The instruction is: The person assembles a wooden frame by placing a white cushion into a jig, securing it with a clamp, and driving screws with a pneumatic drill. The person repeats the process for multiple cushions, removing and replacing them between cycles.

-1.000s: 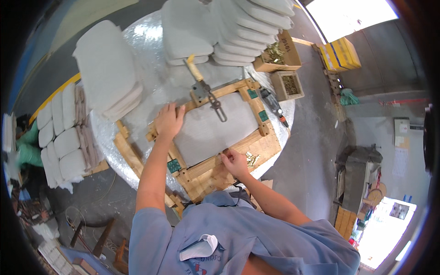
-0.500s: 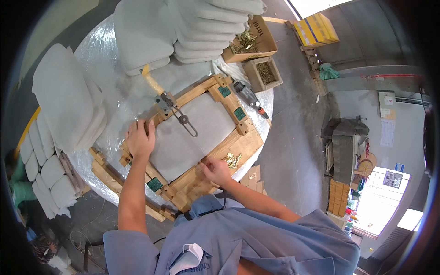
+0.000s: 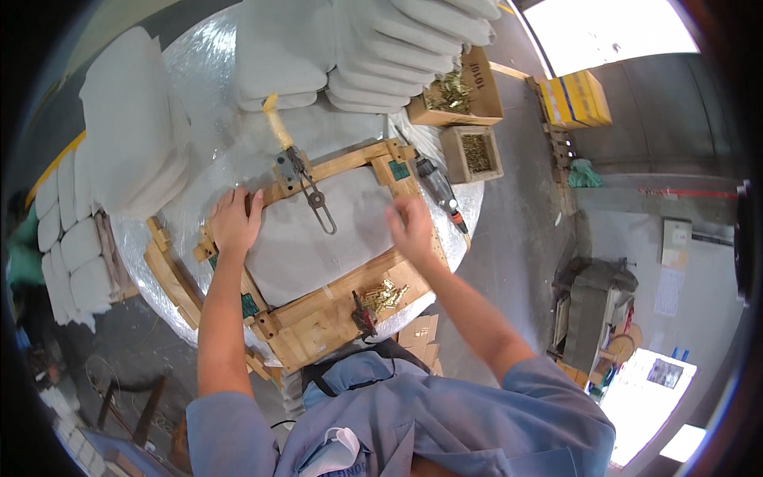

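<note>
The grey padded panel [image 3: 290, 258] lay inside a wooden frame [image 3: 350, 161], probably light and soft, best gripped by its edges. The left hand [image 3: 236, 221] rested spread at the frame's corner; the right hand [image 3: 412, 229] was half-curled, its contents unclear. A cardboard box [image 3: 453, 118] held brassy fittings [image 3: 451, 94], a smaller box [image 3: 453, 156] fasteners [image 3: 477, 151].

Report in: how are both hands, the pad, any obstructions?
Left hand open at wooden frame, far-left corner. Right hand over right rail, grip unclear. Grey pad inside frame. Yellow-handled clamp overhangs pad.
</note>
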Tool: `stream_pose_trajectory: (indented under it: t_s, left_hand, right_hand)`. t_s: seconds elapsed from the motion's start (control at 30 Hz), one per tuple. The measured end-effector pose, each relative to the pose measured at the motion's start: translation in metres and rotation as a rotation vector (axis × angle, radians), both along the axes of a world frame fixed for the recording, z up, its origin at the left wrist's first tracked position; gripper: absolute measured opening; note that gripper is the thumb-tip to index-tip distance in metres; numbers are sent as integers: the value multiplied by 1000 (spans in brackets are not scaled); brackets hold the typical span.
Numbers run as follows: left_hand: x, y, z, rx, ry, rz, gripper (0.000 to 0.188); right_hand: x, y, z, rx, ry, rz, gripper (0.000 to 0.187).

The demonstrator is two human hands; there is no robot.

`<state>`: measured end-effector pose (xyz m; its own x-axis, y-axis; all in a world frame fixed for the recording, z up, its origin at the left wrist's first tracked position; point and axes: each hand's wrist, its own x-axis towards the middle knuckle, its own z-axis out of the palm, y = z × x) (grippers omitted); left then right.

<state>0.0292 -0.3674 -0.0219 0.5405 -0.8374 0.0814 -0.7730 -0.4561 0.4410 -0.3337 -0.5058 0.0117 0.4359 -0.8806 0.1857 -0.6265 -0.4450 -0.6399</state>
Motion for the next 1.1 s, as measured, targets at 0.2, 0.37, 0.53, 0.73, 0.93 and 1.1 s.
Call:
stream_pose_trajectory:
  t_s: [0.2,0.37,0.53,0.73,0.93,1.1]
  left_hand:
    - [3,0,4,68,-52,19,40]
    - [3,1,-3,33,-10,13,36]
    - [0,-1,-4,57,-48,-8,33]
    - [1,-1,-2,39,-12,14,33]
    - [2,-7,5,37,-54,52,39]
    - [4,-4,3,49,-16,62,38]
  right_hand:
    - [33,-83,0,-241,127,478,61]
    - [41,-89,-6,-203,225,616,68]
    - [39,-88,-19,-168,404,654,71]
    - [45,-88,-14,-114,475,665,72]
    - [67,-117,-10,-78,238,611,57]
    - [125,-134,-19,-177,177,544,35]
